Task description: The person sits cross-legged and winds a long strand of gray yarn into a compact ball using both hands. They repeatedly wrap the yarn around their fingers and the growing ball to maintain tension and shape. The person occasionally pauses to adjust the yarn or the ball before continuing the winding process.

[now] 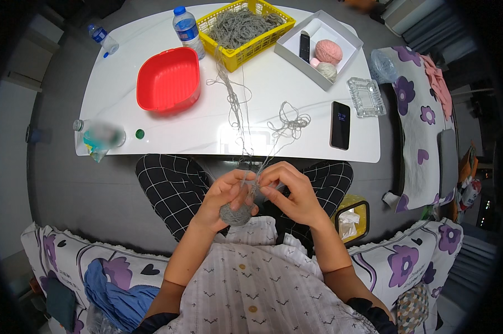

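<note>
A grey yarn ball (236, 214) rests in my left hand (221, 196), above my lap, and some of the strands pass over the fingers. My right hand (291, 190) pinches grey yarn between thumb and forefinger, close to the left fingertips. Several strands (234, 104) run from my hands over the table edge up to a tangled grey yarn heap (245, 27) in a yellow plastic basket (234, 58). A loose snarl of grey yarn (292, 122) lies on the table, right of those strands. The exact crossing of yarn between my fingers is too fine to make out.
On the white table (184, 137) stand a red plastic basin (168, 81), a water bottle (187, 30) and a grey box (303, 77) holding pink and cream yarn balls. A smartphone (340, 125) and glass ashtray (366, 97) lie right. A waste bin (352, 221) stands beside my right leg.
</note>
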`<act>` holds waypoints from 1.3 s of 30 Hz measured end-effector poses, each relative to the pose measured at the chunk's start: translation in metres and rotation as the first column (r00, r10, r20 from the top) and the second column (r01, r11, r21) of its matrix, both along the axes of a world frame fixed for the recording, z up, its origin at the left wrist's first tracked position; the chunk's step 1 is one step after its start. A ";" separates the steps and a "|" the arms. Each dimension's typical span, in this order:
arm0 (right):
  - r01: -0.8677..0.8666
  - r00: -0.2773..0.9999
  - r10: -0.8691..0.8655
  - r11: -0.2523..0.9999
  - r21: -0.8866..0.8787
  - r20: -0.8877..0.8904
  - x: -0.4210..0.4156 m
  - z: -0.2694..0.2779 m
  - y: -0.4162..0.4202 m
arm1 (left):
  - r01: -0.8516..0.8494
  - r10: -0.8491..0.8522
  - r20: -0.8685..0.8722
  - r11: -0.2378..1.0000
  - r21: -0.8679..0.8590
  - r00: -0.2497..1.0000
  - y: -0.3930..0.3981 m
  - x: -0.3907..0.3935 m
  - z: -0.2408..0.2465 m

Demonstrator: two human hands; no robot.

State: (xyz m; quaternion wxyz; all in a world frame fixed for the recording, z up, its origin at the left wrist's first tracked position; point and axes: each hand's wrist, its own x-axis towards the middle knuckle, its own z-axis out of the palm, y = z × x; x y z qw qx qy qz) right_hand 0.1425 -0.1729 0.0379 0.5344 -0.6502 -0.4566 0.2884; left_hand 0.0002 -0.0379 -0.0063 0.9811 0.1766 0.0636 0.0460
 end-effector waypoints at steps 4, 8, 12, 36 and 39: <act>-0.010 0.999 0.007 0.999 0.046 0.051 0.001 0.000 0.002 | 0.024 -0.024 -0.012 0.999 0.038 1.000 -0.003 0.001 0.005; 0.011 0.999 -0.013 0.999 0.037 0.052 0.001 0.002 0.002 | -0.009 0.010 0.052 1.000 -0.023 0.999 -0.004 -0.001 0.007; 0.011 0.999 -0.012 1.000 0.016 0.041 0.000 0.003 0.002 | -0.193 0.193 0.026 0.981 0.005 0.981 -0.002 0.001 0.008; 0.187 0.338 0.292 0.911 0.368 -0.895 0.011 -0.016 0.002 | -0.100 0.121 -0.120 0.981 0.166 0.985 -0.002 0.007 0.007; 0.219 0.227 0.389 0.873 0.436 -0.893 0.016 -0.020 -0.002 | -0.143 0.153 -0.088 0.984 0.109 0.984 0.000 0.006 0.002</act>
